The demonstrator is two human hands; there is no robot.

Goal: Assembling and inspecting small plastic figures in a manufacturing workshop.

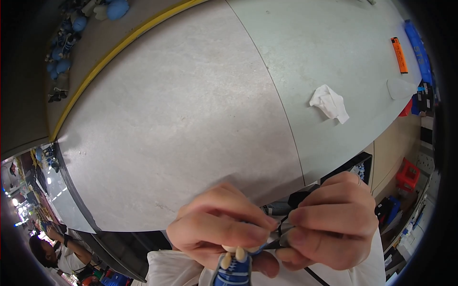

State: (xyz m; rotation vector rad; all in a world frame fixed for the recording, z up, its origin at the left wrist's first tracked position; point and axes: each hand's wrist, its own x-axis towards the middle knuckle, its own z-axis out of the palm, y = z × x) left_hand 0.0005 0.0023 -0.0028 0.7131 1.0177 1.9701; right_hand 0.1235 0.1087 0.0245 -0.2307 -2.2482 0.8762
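Note:
Close to my body, at the bottom of the view, my left hand is closed around a small blue figure with white stripes and cream-coloured parts. Its fingers cover most of the figure, and the lower end runs out of the picture. Beside it, my right hand pinches a thin black cord between thumb and fingers. Part of the cord hangs down over my light clothing. Where the cord meets the figure is hidden by my fingers.
A crumpled white cloth lies on the grey table. Toward the right rim are an orange box and a blue strip. Several blue figures stand beyond a yellow edge. Another person sits at lower left; a red stool stands right.

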